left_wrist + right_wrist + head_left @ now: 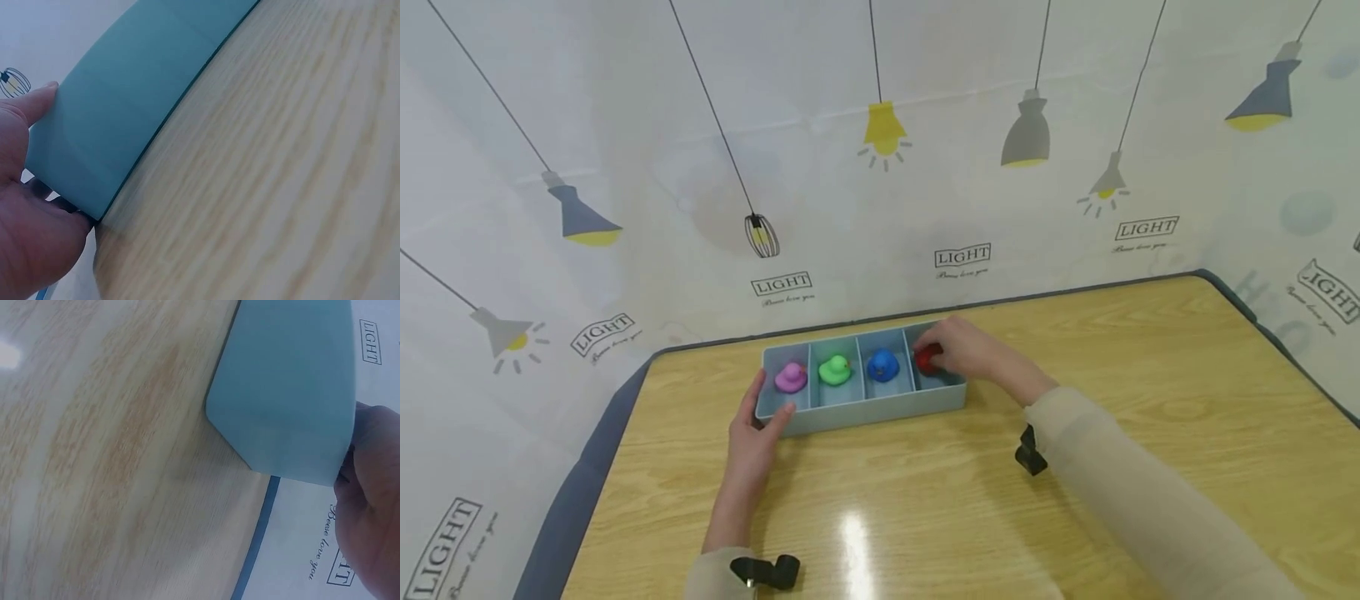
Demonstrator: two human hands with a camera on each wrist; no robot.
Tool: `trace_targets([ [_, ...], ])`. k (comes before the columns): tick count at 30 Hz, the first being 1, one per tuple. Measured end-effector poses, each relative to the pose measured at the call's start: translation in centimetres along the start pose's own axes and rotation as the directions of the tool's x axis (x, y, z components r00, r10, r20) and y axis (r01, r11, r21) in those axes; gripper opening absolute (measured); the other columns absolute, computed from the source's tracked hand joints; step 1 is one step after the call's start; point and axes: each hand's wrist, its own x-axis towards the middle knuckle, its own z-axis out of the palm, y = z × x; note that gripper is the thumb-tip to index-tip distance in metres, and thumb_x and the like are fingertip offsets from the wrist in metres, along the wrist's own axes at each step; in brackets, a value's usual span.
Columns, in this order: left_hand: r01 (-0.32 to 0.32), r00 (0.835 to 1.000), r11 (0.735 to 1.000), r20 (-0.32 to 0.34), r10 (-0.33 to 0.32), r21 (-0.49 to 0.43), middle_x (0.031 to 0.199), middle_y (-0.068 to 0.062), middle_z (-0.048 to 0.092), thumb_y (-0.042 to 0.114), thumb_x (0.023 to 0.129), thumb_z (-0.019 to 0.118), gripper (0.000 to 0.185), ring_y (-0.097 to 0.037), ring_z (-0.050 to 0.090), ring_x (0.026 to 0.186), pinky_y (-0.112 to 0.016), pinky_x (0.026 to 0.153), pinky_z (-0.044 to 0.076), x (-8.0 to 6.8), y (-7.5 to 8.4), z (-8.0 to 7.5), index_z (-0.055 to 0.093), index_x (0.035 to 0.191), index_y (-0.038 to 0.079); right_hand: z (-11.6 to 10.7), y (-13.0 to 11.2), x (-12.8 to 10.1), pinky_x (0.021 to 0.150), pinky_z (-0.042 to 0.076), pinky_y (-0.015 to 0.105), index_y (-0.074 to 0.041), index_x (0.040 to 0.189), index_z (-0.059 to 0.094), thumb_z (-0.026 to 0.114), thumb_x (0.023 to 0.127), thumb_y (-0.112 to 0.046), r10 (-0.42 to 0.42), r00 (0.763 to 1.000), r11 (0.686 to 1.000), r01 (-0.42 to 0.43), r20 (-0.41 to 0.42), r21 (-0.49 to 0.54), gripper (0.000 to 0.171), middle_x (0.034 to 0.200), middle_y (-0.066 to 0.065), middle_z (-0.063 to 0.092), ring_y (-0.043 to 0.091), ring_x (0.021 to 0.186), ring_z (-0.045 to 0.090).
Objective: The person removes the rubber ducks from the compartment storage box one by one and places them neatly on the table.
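A light blue-grey divided box [880,410] stands near the back edge of the table. Its compartments hold, from left to right, a purple toy duck [791,377], a green toy duck [835,370], a blue toy duck [883,365] and a red toy duck [927,358]. My left hand [752,442] grips the box's left end, thumb at the front rim and fingers along the side. Over the rightmost compartment, my right hand [970,348] pinches the red duck, which is partly hidden. Both wrist views show mostly the box's outer wall [137,81], with the ducks out of sight.
The wood-grain table [880,500] has a dark edge. Behind it hangs a pale cloth [835,192] printed with lamps and the word LIGHT. A small black wrist mount [1031,452] sits at the right cuff, another mount [767,572] at the left.
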Motion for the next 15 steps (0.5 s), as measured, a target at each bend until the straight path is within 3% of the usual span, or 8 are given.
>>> trace_targets([
  [6,-0.009,1.000,1.000,0.012,0.009,-0.008,0.171,-0.005,0.007,0.029,0.102,0.066,0.077,-0.028,0.004,0.157,-0.045,0.125,0.013,-0.2,0.2,0.0,0.022,0.164,0.034,-1.2,-0.5,-0.7,0.090,0.057,0.043,-0.004,0.115,0.077,0.073,0.088,0.005,-0.017,0.995,0.998,0.022,-0.099,0.055,0.029,0.112,0.010,0.075,0.025,0.099,0.067],
  [15,-0.004,1.000,1.000,0.013,0.004,-0.020,0.171,-0.005,0.006,0.029,0.102,0.066,0.076,-0.028,0.004,0.157,-0.045,0.125,0.013,0.0,0.0,0.0,0.022,0.164,0.035,-4.1,-0.4,-2.7,0.100,0.053,0.050,-0.002,0.118,0.075,0.073,0.089,0.007,0.024,0.957,0.988,0.022,-0.289,0.155,0.030,0.124,0.015,0.071,0.035,0.117,0.065],
])
